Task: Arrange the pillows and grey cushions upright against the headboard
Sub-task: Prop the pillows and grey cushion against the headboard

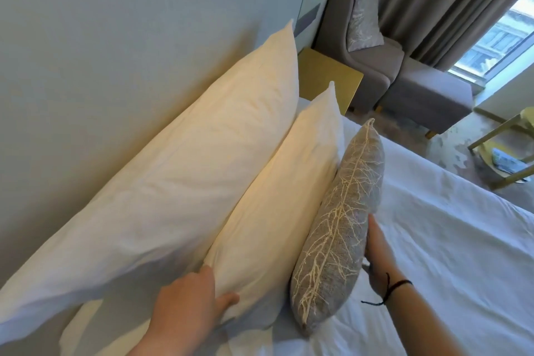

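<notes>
Two white pillows already stand against the headboard, the left hand with fingers tucked between them, while one grey cushion leans just beyond the right hand's straight, pressing fingers, so it probably needs only final straightening.

Two white pillows, two grey cushions, two hands.

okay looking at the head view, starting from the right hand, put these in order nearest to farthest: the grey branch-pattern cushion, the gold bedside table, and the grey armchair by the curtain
From the right hand:
1. Grey branch-pattern cushion: touching the hand, standing against the front white pillow.
2. Gold bedside table: beyond the pillows, beside the bed's head.
3. Grey armchair: farthest, past the table, by the curtain.
</notes>
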`<state>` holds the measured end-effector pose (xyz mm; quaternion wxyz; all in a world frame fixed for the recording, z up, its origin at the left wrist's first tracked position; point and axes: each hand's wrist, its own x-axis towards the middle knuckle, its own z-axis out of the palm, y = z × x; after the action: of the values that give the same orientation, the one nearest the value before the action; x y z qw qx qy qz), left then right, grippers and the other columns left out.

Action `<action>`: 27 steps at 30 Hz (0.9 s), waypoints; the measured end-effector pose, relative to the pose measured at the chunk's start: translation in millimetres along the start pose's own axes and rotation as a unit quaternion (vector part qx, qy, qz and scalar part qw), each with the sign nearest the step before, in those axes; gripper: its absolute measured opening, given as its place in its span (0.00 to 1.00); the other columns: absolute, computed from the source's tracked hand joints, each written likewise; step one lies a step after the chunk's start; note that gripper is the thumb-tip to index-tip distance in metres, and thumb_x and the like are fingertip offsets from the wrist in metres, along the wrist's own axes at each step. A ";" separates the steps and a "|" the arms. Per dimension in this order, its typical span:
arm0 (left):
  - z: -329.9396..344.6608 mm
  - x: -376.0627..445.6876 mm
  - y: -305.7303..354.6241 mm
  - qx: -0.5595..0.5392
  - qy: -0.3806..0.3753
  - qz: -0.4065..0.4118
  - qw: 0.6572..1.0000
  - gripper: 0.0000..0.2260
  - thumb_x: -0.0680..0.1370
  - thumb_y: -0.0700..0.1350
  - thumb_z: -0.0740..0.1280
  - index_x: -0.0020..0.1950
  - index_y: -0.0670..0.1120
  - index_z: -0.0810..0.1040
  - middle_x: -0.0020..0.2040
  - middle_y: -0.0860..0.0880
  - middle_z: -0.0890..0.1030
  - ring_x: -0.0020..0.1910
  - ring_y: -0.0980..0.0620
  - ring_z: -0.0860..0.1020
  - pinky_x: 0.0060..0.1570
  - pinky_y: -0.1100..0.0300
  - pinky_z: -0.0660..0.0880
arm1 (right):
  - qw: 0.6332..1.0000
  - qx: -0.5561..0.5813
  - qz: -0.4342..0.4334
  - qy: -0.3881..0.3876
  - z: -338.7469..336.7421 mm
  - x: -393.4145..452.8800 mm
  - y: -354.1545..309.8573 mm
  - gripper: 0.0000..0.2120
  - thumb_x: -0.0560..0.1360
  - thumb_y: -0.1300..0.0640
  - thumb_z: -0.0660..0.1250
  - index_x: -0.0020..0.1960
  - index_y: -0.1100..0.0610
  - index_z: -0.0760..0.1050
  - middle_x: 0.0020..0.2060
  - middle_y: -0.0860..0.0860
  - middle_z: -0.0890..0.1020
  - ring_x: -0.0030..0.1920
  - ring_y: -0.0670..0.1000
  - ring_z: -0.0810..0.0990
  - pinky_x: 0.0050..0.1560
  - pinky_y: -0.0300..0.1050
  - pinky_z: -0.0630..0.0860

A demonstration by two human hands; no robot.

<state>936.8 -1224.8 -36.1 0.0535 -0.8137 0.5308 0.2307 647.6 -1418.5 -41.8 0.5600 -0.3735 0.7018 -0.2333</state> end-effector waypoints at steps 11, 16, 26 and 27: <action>-27.6 -11.2 -28.1 0.064 0.046 0.053 0.995 0.23 0.74 0.73 0.57 0.41 0.53 0.67 0.44 0.50 0.82 0.48 0.48 0.82 0.37 0.55 0.70 | 0.984 0.149 0.096 -0.032 42.0 4.6 49.5 0.44 0.67 0.21 0.54 0.74 0.47 0.66 0.70 0.54 0.73 0.67 0.59 0.73 0.70 0.65 0.66; -56.4 -18.1 -8.9 0.035 0.053 0.046 0.997 0.24 0.67 0.74 0.64 0.43 0.53 0.71 0.38 0.54 0.76 0.41 0.53 0.79 0.34 0.56 0.71 | 0.986 0.149 0.064 -0.030 42.8 8.3 49.8 0.42 0.70 0.22 0.52 0.77 0.44 0.59 0.75 0.51 0.66 0.73 0.57 0.66 0.72 0.66 0.61; -65.9 39.1 138.9 -0.045 -0.013 0.192 0.980 0.30 0.71 0.75 0.58 0.31 0.48 0.67 0.27 0.51 0.70 0.27 0.50 0.70 0.29 0.57 0.65 | 0.988 0.106 0.087 -0.068 24.6 28.7 69.9 0.49 0.57 0.15 0.57 0.73 0.33 0.60 0.71 0.45 0.71 0.68 0.55 0.72 0.66 0.70 0.66; -61.1 45.9 139.2 -0.077 -0.037 0.214 0.973 0.28 0.74 0.71 0.59 0.30 0.47 0.66 0.26 0.51 0.68 0.26 0.50 0.68 0.29 0.57 0.64 | 0.986 0.125 0.080 -0.075 26.8 33.4 71.1 0.49 0.57 0.16 0.59 0.74 0.36 0.60 0.71 0.47 0.70 0.68 0.56 0.72 0.66 0.68 0.68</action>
<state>847.7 -1343.6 20.3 -0.0401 -0.6741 0.6707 0.3068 651.5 -1398.8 -122.4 0.6700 -0.2594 0.6509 -0.2452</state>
